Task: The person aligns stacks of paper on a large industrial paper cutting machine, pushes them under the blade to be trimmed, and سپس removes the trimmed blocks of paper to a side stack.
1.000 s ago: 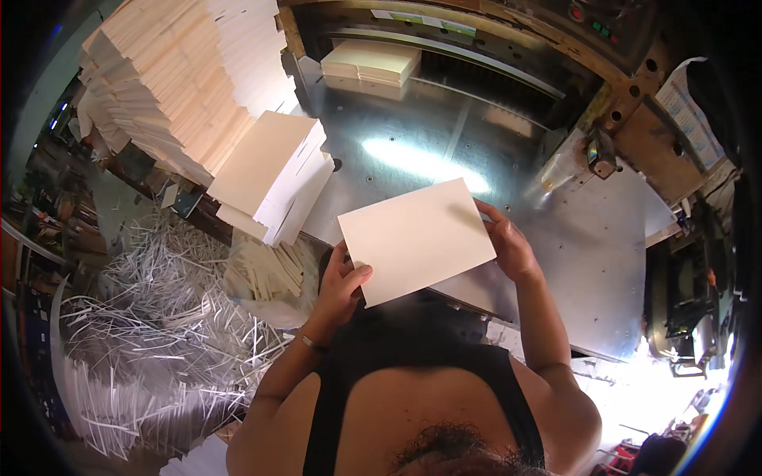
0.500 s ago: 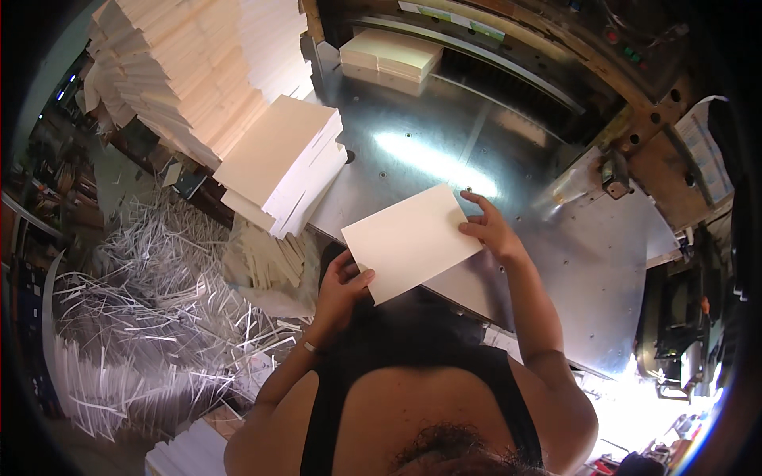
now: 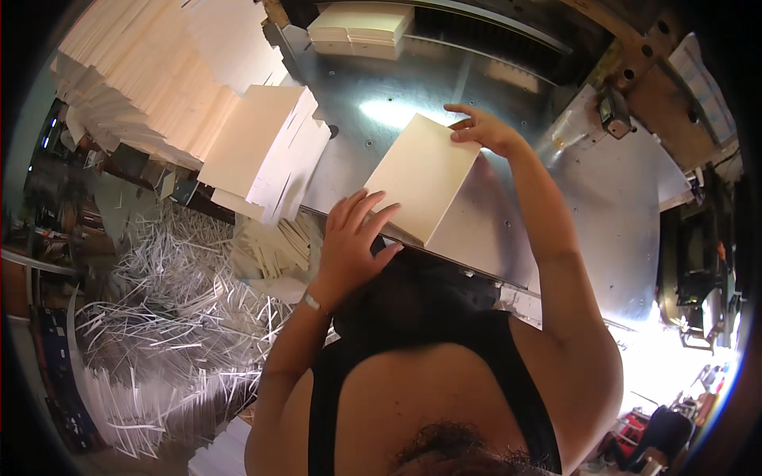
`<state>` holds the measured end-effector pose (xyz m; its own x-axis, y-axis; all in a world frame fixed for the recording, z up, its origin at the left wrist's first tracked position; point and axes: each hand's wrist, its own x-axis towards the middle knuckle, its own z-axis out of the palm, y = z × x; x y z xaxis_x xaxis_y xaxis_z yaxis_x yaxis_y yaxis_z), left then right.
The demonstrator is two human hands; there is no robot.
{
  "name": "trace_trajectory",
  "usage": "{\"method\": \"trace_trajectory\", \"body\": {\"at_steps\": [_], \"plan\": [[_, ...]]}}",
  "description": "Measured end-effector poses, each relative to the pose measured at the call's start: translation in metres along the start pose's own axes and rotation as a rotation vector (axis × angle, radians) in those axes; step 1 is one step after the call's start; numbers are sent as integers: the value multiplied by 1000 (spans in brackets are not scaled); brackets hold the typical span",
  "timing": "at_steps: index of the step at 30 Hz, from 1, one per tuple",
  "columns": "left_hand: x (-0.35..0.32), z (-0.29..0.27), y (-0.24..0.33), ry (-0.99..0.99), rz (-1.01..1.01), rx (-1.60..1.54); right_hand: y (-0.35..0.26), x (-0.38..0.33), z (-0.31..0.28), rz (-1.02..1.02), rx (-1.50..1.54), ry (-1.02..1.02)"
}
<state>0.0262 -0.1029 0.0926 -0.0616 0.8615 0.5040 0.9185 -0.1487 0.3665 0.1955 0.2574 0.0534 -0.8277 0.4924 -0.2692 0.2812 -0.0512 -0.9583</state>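
Paper stack [image 3: 423, 176] (plain cream top) between left hand [image 3: 355, 232] and right hand [image 3: 494, 133], both open-fingered.

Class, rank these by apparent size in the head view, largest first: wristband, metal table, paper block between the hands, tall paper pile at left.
1. Metal table
2. Tall paper pile
3. Paper block
4. Wristband

Upper left: tall paper stack [image 3: 143, 87] cut off by the top edge. Centre: my left hand [image 3: 349, 242] covers part of the cream paper block's [image 3: 429, 170] near edge; my right hand [image 3: 490, 132] obscures its far edge partly. Lower right: red items [image 3: 630, 428] too indistinct to identify.
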Motion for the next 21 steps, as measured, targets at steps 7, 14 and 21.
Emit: {"method": "trace_trajectory", "body": {"at_steps": [7,14,21], "plan": [[11,39,-35,-118,76,70,-4,-46,40,-157,-348,605],[41,70,-41,-49,109,99,7,-131,136,-420,-643,790],[122,115,-62,26,96,141,16,-63,115,-325,-852,701]]}}
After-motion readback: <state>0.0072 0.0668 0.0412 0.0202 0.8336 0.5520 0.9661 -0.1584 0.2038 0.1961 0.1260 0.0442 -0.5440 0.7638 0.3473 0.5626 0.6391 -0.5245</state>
